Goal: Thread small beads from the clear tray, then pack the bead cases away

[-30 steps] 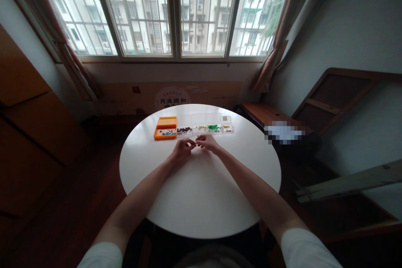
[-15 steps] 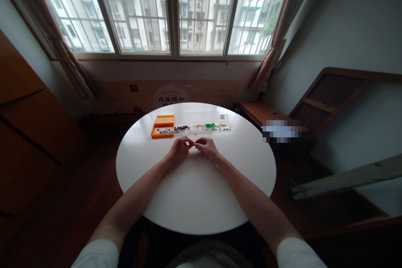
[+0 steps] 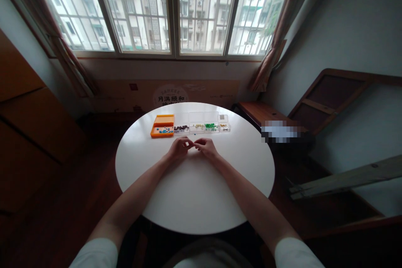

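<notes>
My left hand (image 3: pixel 181 147) and my right hand (image 3: pixel 205 146) meet fingertip to fingertip above the white round table (image 3: pixel 197 192). Both are closed in a pinch; whatever sits between the fingertips is too small to make out. Just beyond them stands an orange box (image 3: pixel 153 133) with its lid up, holding small blue pieces (image 3: pixel 165 130). To its right, clear plastic boxes hold dark brown beads (image 3: pixel 181 128), pale beads (image 3: pixel 198 126) and green beads (image 3: pixel 211 126). A smaller clear box at the right end has gold bits (image 3: pixel 223 125). One tiny blue piece (image 3: pixel 194 134) lies on the table near my fingers.
Behind the table a long printed cardboard box (image 3: pixel 125 92) leans under the barred window (image 3: pixel 204 12). A low wooden bench (image 3: pixel 264 114) stands to the right, and a wooden plank (image 3: pixel 348 178) slants beside it. Orange-brown cabinets (image 3: pixel 25 134) line the left side.
Almost nothing differs. Both hands keep the same pinch at the same spot, and the view has shifted very slightly.
</notes>
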`<state>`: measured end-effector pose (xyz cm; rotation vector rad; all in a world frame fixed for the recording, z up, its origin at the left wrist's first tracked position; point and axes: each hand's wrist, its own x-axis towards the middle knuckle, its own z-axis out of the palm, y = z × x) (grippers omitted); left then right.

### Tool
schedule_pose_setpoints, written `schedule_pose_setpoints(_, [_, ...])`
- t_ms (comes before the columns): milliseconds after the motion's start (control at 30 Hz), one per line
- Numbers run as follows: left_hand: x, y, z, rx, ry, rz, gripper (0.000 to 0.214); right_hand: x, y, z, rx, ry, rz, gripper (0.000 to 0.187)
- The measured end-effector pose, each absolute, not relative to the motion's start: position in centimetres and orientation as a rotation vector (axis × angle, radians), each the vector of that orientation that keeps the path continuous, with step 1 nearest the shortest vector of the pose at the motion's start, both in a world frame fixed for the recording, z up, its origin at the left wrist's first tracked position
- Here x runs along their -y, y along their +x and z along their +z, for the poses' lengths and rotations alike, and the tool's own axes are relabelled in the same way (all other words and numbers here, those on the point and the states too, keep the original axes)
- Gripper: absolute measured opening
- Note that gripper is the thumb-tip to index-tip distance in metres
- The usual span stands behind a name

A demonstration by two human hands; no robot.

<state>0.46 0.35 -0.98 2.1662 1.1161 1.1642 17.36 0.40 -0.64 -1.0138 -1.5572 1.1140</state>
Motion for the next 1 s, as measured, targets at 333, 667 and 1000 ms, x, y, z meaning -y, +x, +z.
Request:
schedule_pose_setpoints(333, [-0.35, 0.26, -0.78, -1.048, 2.035, 1.181, 0.028, -0.42, 17.47, -0.51, 1.571, -1.003, 1.115, 0.026])
schedule_pose_setpoints(667, [-0.56, 0.40, -0.97, -1.008, 2.038, 1.207, 0.029, -0.12, 17.46, -0.32, 1.670, -1.036, 1.099, 0.028])
schedule_pose_setpoints(1000, [-0.18, 0.27, -0.75, -0.998, 2.079, 1.204, 0.026, -0.25, 17.50, -0.53, 1.674, -1.025, 1.113, 0.031])
